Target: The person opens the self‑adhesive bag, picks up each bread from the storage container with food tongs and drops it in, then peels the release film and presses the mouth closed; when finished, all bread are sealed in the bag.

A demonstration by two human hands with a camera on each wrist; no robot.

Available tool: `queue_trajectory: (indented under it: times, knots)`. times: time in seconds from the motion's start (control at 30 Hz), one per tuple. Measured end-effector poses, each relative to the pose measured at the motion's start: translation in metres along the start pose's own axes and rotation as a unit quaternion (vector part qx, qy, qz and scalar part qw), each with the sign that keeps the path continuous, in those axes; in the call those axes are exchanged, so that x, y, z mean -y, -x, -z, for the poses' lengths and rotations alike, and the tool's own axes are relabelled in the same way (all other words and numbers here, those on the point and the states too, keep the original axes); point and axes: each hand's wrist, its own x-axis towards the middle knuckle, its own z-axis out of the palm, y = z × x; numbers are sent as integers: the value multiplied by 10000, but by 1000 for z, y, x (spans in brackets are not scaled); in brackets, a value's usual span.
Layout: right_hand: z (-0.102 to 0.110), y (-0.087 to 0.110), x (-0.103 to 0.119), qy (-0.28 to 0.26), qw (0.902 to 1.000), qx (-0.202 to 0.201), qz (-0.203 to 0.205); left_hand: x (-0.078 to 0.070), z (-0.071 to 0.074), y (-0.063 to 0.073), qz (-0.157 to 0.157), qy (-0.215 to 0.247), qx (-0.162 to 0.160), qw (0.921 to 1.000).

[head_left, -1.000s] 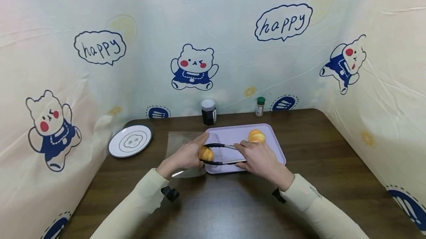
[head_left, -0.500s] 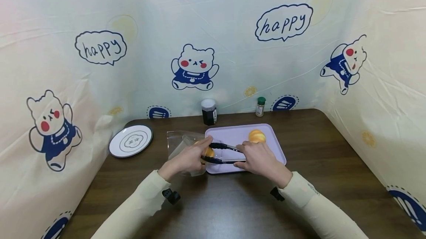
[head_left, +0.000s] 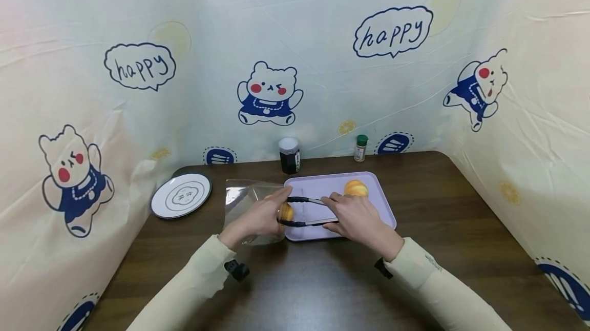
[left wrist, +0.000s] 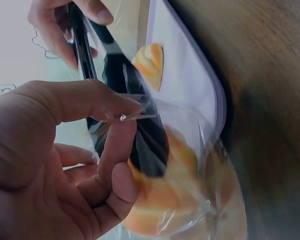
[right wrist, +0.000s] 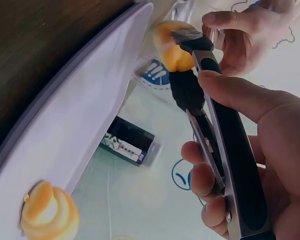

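Observation:
My left hand pinches the rim of a clear plastic bag between thumb and index finger. My right hand grips metal tongs with black handles and black tips. Those tips reach into the bag's mouth, one on either side of an orange-and-cream bread roll. In the left wrist view, the same bread roll shows through the film, partly hidden by a tong tip. A second bread roll lies on the lilac tray, just beyond my right hand.
A dark jar with a pale lid and a small green-capped shaker stand behind the tray. At the left lies a white plate with a dark rim. Printed cloth walls enclose the brown table.
The bag's left part has risen from lying flat and spread out. The tong tips drew closer together, then parted a little. Both hands have barely shifted.

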Motion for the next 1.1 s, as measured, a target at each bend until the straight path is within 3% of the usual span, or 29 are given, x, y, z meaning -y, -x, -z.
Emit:
queue_trajectory:
  times: [0.3, 0.57, 0.9, 1.1]
  knots:
    - [-3, -3, -1, -738, 9930, 680, -616, -2, -3, 2, 145, 145, 172, 9996]
    - [-5, -1, -5, -795, 9933, 634, -552, 8, 1, -1, 174, -103, 122, 9997]
    - [6, 9, -21, -1313, 9886, 539, -498, 16, 7, -1, 411, 160, 180, 9989]
    - [13, 16, -35, -1485, 9851, 576, -646, 20, 10, -2, 370, 91, -2, 9993]
